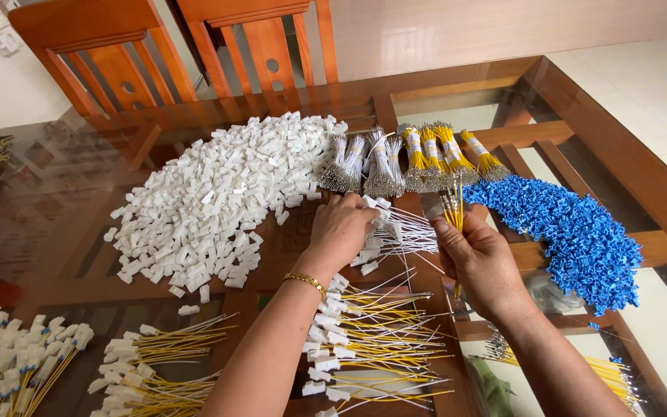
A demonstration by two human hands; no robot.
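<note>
The right hand [482, 262] is clamped on a small bunch of yellow wires [454, 207], tips upright, ready to draw from. The left hand [341, 228] pinches a white connector [370, 202] mid-table. White connectors [218, 193] heap toward the table's far-left edge, blue connectors [580, 232] toward its right edge, both within reach.

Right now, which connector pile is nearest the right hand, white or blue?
The blue connector pile, spread just beyond the right hand. The white connector pile lies across the table, past the left hand.
</note>
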